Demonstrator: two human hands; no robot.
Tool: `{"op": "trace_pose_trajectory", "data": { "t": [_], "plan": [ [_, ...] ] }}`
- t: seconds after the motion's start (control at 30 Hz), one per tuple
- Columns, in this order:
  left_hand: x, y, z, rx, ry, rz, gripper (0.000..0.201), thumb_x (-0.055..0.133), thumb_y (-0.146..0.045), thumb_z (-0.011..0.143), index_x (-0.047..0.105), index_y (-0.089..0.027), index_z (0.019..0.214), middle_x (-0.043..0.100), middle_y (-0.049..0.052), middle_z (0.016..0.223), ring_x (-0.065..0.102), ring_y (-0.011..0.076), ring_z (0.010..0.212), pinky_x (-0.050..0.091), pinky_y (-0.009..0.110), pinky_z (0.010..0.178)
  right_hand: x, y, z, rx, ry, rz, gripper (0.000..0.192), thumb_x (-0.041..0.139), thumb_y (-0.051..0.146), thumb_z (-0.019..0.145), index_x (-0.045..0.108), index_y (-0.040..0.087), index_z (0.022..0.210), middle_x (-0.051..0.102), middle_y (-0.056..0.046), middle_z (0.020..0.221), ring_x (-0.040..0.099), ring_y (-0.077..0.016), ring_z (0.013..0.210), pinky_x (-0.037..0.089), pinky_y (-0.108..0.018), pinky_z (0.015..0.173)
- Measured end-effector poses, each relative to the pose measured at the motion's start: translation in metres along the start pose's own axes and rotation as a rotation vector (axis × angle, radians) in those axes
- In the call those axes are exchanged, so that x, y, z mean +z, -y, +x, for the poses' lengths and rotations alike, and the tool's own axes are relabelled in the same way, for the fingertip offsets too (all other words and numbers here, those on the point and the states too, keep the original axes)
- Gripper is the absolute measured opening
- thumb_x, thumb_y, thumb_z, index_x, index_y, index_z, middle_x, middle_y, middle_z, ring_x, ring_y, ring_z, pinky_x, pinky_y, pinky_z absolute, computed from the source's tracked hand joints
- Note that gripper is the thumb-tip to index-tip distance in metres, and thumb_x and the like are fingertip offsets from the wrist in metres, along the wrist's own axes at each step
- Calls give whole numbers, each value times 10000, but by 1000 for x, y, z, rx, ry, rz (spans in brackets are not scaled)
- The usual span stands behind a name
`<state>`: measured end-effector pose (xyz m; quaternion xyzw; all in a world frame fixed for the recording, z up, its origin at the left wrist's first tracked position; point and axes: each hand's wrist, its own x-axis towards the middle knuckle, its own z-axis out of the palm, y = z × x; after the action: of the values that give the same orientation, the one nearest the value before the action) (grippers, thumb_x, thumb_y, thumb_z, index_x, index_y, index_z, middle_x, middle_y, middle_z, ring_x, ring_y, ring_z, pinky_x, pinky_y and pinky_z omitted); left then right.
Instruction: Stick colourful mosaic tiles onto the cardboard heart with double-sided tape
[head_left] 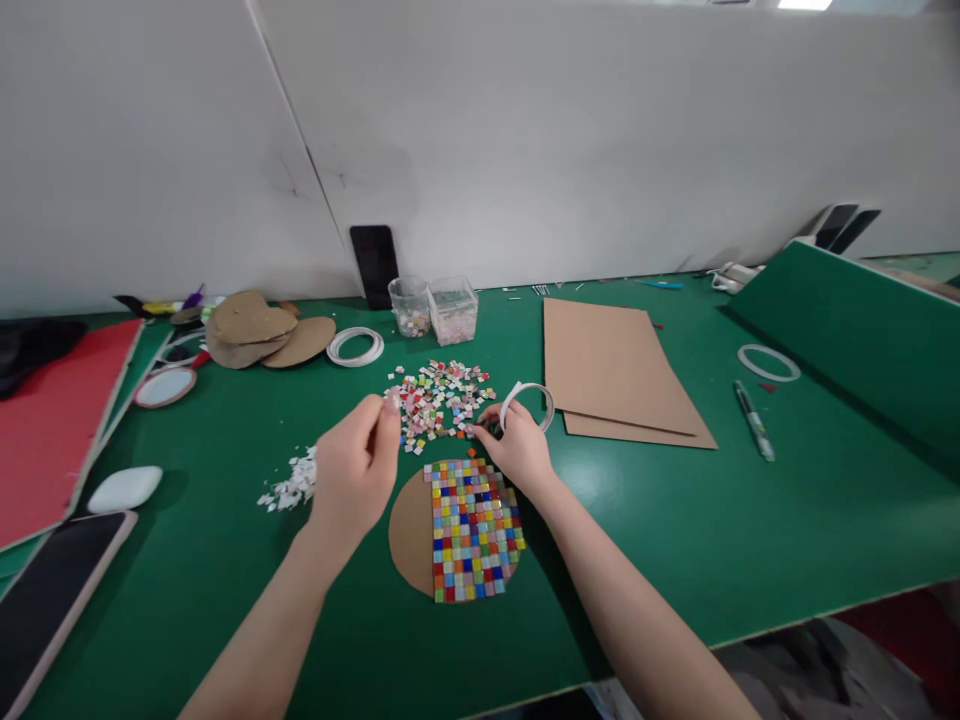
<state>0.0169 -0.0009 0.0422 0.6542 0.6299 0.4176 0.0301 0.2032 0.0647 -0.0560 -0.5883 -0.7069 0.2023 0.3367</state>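
Just beyond the cardboard disc [411, 530] lies the heap of mosaic tiles [439, 400]: small, light, hard, slippery, best pinched by their edges. The right hand [517, 450] fingers one at the heap's near edge; the left hand [356, 470] pinches something small above it.

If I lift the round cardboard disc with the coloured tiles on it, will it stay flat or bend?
The cardboard disc looks thin, so it would probably flex, sagging toward the side the mosaic tiles cover. Whether they are stuck down cannot be told; loose ones would likely slide off.
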Motion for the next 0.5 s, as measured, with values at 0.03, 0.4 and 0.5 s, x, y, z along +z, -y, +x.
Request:
{"op": "trace_pose_trajectory", "data": {
  "t": [0.03,0.4,0.5],
  "plan": [
    [10,7,1,20,47,30,316,414,-262,870,406,-184,564,371,-48,488,351,78,433,267,219,435,0,0,0,-6,7,-15,131,595,324,742,577,196,762,590,-49,837,553,-217,821,418,-283,602],
    [73,56,-7,158,395,141,156,456,-277,847,541,-209,958,537,58,896,481,217,861,384,336,742,4,-5,4,4,35,-49,96,525,274,797,550,202,738,564,-31,807,559,-187,746,398,-259,557],
    [76,52,-6,193,417,135,140,477,-287,839,551,-217,934,531,55,896,481,225,878,385,346,754,4,-4,4,6,28,-44,121,512,286,806,558,199,736,558,-38,800,558,-194,736,393,-265,553]
  ]
}}
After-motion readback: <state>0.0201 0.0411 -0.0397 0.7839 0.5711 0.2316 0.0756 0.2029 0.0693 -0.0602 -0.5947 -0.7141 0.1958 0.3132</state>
